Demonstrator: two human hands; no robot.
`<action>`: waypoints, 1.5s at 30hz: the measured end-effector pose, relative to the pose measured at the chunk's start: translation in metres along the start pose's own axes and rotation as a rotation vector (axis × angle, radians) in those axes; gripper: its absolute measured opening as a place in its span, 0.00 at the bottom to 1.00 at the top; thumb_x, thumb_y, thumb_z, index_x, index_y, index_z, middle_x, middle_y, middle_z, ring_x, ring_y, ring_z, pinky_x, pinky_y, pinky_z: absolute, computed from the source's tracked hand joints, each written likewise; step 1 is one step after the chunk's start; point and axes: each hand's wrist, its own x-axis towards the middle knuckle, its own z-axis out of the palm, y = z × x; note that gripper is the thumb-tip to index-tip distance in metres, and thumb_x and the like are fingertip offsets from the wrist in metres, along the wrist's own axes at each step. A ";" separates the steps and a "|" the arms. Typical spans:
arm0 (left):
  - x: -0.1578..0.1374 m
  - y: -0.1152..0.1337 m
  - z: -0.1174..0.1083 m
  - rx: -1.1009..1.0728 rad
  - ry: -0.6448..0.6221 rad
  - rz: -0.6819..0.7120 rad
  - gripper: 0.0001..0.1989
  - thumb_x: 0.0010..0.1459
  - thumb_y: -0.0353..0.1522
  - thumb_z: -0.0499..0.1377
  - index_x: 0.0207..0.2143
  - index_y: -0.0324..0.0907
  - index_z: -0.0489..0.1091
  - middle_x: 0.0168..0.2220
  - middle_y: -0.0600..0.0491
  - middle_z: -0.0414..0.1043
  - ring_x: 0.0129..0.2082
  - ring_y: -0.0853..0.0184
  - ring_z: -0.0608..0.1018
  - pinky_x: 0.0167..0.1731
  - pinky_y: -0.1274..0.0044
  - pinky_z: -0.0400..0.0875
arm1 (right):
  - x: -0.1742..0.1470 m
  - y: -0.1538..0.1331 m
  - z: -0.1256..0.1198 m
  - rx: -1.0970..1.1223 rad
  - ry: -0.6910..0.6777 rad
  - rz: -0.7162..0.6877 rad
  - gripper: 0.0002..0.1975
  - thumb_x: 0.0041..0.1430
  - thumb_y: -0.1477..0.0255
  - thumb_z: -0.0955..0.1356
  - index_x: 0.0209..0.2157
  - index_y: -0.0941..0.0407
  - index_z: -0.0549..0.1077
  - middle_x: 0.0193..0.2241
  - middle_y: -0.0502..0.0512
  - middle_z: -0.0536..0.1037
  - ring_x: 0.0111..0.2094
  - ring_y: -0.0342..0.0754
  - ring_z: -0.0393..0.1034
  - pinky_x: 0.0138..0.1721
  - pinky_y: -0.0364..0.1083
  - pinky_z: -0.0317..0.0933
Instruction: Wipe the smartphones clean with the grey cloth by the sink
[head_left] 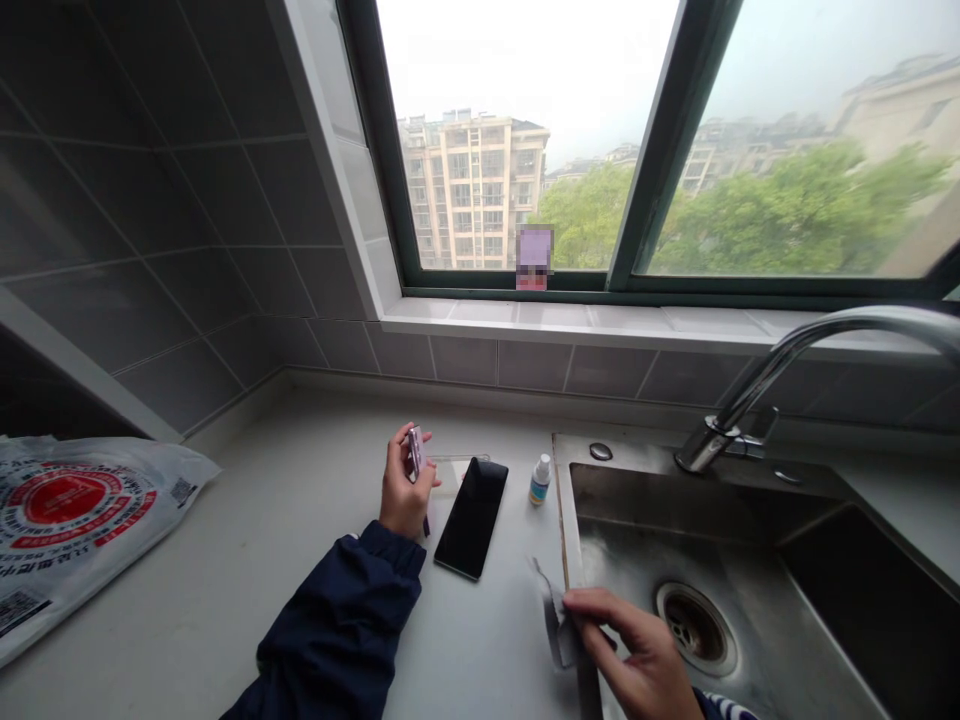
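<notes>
My left hand (405,490) is closed around a small pinkish-purple object with a shiny edge (415,455); its kind is unclear. Between the thumb and fingers of my right hand (637,650) hangs a thin grey cloth (557,625), by the front left edge of the sink. A black smartphone (472,518) lies on the counter just right of my left hand, dark face up. Partly behind the phone is a flat, clear sheet or case (447,474). A small white bottle (540,480) with a blue and yellow label stands upright between phone and sink.
A steel sink (564,520) with a drain (696,628) and a chrome faucet (724,420) takes up the right side. On the left, a white plastic bag (67,520) with red print lies on the counter (247,480). A window (622,280) rises behind.
</notes>
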 end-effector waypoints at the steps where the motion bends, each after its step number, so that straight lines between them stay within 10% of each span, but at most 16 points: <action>1: -0.002 0.000 0.003 -0.159 -0.051 -0.081 0.32 0.49 0.32 0.58 0.58 0.50 0.56 0.53 0.46 0.66 0.33 0.67 0.73 0.27 0.73 0.72 | 0.000 0.000 0.000 0.000 -0.003 -0.001 0.07 0.61 0.71 0.67 0.38 0.53 0.79 0.36 0.56 0.81 0.38 0.50 0.78 0.42 0.42 0.71; 12: -0.024 0.011 0.018 -0.876 -0.452 -0.614 0.28 0.57 0.40 0.52 0.59 0.46 0.54 0.47 0.45 0.70 0.28 0.65 0.75 0.29 0.68 0.72 | 0.000 0.001 0.000 0.035 -0.002 0.062 0.08 0.62 0.69 0.67 0.38 0.52 0.79 0.37 0.55 0.81 0.39 0.49 0.77 0.42 0.42 0.70; 20: -0.067 0.014 0.047 -0.981 -0.612 -0.899 0.34 0.59 0.51 0.47 0.64 0.48 0.47 0.55 0.40 0.66 0.35 0.58 0.78 0.38 0.62 0.71 | 0.002 0.011 -0.002 0.283 0.102 0.437 0.17 0.55 0.58 0.71 0.41 0.56 0.79 0.38 0.59 0.81 0.40 0.53 0.76 0.44 0.45 0.69; 31: -0.116 -0.010 0.071 -1.054 -0.802 -0.933 0.41 0.56 0.59 0.37 0.63 0.43 0.49 0.45 0.39 0.71 0.31 0.52 0.78 0.35 0.58 0.69 | 0.017 0.010 -0.006 0.880 0.232 0.816 0.32 0.45 0.62 0.77 0.52 0.56 0.71 0.39 0.58 0.79 0.36 0.55 0.77 0.38 0.52 0.70; 37: -0.116 -0.027 0.070 -1.064 -0.955 -0.919 0.42 0.55 0.60 0.33 0.62 0.44 0.48 0.48 0.35 0.70 0.34 0.48 0.79 0.36 0.56 0.68 | 0.015 0.016 -0.013 0.602 0.304 0.692 0.22 0.51 0.59 0.74 0.45 0.57 0.75 0.40 0.58 0.80 0.40 0.53 0.76 0.40 0.45 0.70; 41: -0.120 -0.029 0.072 -1.038 -0.994 -0.961 0.42 0.54 0.61 0.34 0.61 0.44 0.54 0.46 0.37 0.72 0.32 0.48 0.80 0.33 0.57 0.69 | 0.007 0.012 -0.012 0.174 0.359 0.373 0.14 0.57 0.63 0.71 0.43 0.54 0.77 0.39 0.56 0.80 0.40 0.52 0.76 0.42 0.45 0.71; 45: -0.120 -0.023 0.076 -1.020 -0.755 -1.006 0.37 0.58 0.56 0.44 0.51 0.34 0.67 0.36 0.42 0.76 0.32 0.58 0.79 0.39 0.67 0.69 | -0.001 0.000 -0.004 -0.138 -0.045 -0.147 0.17 0.60 0.74 0.68 0.52 0.53 0.73 0.49 0.56 0.76 0.50 0.53 0.72 0.52 0.48 0.67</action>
